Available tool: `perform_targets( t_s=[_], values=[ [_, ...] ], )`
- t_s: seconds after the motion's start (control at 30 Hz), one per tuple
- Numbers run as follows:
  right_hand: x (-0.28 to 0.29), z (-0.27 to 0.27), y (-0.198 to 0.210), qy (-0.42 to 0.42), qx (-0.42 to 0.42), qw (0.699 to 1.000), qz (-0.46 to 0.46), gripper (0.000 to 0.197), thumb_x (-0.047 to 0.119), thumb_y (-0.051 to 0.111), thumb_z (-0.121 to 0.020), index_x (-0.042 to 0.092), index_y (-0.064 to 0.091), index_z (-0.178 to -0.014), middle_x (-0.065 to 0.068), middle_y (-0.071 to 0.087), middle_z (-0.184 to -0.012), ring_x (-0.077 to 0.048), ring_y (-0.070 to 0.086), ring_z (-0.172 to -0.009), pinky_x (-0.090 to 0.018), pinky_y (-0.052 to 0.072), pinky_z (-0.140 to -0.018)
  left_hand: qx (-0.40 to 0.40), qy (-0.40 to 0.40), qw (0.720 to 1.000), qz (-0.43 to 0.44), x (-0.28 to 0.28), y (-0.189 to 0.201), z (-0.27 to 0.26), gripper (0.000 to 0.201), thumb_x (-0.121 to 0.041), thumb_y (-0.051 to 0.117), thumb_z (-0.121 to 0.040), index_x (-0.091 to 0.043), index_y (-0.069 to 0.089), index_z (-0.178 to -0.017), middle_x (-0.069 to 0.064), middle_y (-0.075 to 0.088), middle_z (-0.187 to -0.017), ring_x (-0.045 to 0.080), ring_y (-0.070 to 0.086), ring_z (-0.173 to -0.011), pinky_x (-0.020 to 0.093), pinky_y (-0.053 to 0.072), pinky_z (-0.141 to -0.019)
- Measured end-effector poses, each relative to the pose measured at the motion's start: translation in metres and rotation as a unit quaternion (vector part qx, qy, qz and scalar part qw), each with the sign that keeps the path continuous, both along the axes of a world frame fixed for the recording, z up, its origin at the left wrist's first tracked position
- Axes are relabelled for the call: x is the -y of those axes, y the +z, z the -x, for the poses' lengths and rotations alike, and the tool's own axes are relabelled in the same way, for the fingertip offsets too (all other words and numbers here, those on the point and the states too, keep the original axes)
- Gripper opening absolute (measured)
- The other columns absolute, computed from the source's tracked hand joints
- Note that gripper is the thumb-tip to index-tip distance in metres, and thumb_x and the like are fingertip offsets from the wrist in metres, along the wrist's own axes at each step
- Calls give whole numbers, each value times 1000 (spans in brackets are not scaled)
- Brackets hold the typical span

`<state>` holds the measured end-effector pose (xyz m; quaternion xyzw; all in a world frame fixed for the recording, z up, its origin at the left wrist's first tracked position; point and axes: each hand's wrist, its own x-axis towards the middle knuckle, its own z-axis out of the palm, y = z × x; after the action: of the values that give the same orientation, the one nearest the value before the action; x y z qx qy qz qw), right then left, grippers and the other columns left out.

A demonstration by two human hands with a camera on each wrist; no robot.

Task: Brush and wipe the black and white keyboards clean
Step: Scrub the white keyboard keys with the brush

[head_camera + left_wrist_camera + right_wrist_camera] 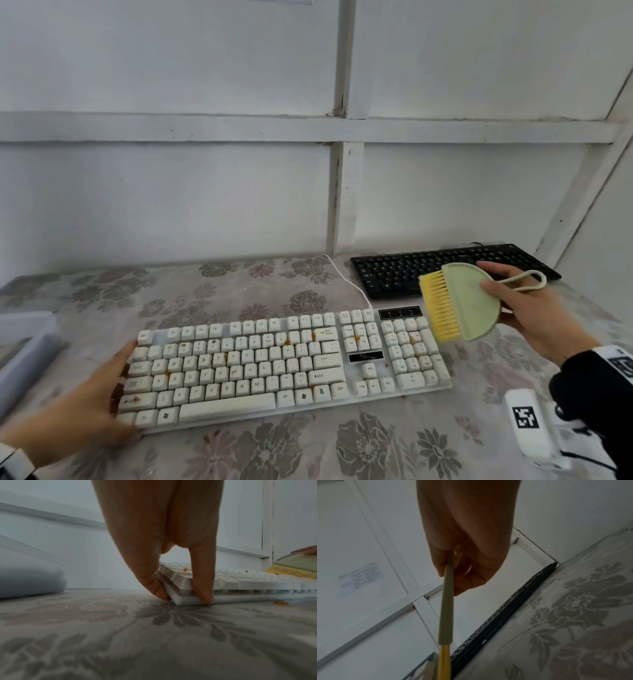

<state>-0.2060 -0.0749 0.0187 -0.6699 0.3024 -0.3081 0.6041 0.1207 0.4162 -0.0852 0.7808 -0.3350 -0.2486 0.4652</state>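
A white keyboard [284, 366] lies across the middle of the table, its keys spotted with brown crumbs and stains. My left hand [92, 401] rests against its left end, a straight finger [150, 585] on the side and the thumb [204, 588] on the front edge. At the back right lies a black keyboard [394, 274]. My right hand [527, 308] pinches a flat green brush [472, 301]. Its yellow bristles [438, 308] hang over the white keyboard's number pad. In the right wrist view the brush [447, 601] shows edge-on, with the black keyboard [505, 615] beyond it.
A floral cloth [308, 445] covers the table, with loose crumbs [280, 602] beside the white keyboard. A pale box [24, 346] stands at the left edge. At the front right lies a white device [527, 421] with a marker. A white wall rises close behind.
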Motion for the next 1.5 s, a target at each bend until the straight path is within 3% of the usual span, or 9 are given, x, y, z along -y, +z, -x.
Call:
perform_targets(
  t_s=[0.17,0.3,0.4,0.6,0.67,0.73,1.0,1.33,1.5],
  values=[
    [-8,-1,-3,30,16,999,23,59,48,79,-54,30,68,-109,3,71,-100,-8,66,-85,-25,55,-57,-17,13,998,-51,-5,-8,-8,142,-15,95,-37,-40,8,-146,-7,55,-131,13,57,-117,41,43,-99],
    [-14,4,-12,33,-18,999,39,29,8,66,-79,24,66,-103,-10,69,-102,-13,66,-80,-29,55,-55,-15,31,998,-45,-4,-10,-6,134,-14,96,-32,-62,19,-131,-5,59,-127,18,60,-112,43,45,-96],
    [-23,12,-18,41,-67,996,46,27,-4,58,-86,18,62,-99,-17,69,-91,-17,67,-68,-32,55,-51,-5,49,997,-57,-3,-6,-2,127,-11,90,-32,-61,19,-125,-4,60,-122,16,63,-107,42,49,-92],
    [-28,28,-10,81,-135,986,59,22,-4,58,-87,14,62,-98,-22,68,-88,-30,63,-71,-36,47,-58,7,45,997,-60,-2,-4,0,122,-13,89,-29,-69,23,-115,-3,59,-121,18,64,-105,43,51,-89],
    [-22,27,0,79,-133,986,64,22,-6,57,-86,11,62,-99,-26,66,-87,-27,61,-68,-34,46,-55,12,47,996,-70,0,-2,2,122,-14,86,-30,-65,18,-117,-3,58,-121,16,65,-103,40,52,-89],
    [-18,21,8,66,-119,987,80,25,-6,57,-86,12,62,-102,-19,67,-83,-21,60,-66,-31,46,-51,23,45,995,-80,0,-1,3,124,-17,86,-30,-63,12,-119,-5,57,-122,14,64,-104,37,51,-90],
    [-18,-1,10,73,-89,989,88,39,-1,54,-90,31,64,-109,-11,68,-101,-9,64,-75,-24,53,-52,49,26,992,-113,-5,-11,-8,135,-21,88,-35,-69,-2,-124,-5,45,-137,12,54,-116,37,43,-102],
    [-39,30,0,102,-168,979,56,32,-3,53,-90,22,63,-107,-15,72,-91,-26,66,-72,-34,52,-54,65,42,992,-97,-14,-24,-17,140,-27,93,-31,-72,3,-128,-5,45,-140,12,50,-122,42,41,-104],
    [-22,31,13,72,-130,988,44,33,-3,53,-89,21,67,-107,-17,69,-95,-18,65,-73,-30,53,-56,42,37,995,-87,-19,-33,-26,145,-29,96,-29,-62,4,-136,-3,48,-138,18,53,-120,46,40,-101]
  ],
)
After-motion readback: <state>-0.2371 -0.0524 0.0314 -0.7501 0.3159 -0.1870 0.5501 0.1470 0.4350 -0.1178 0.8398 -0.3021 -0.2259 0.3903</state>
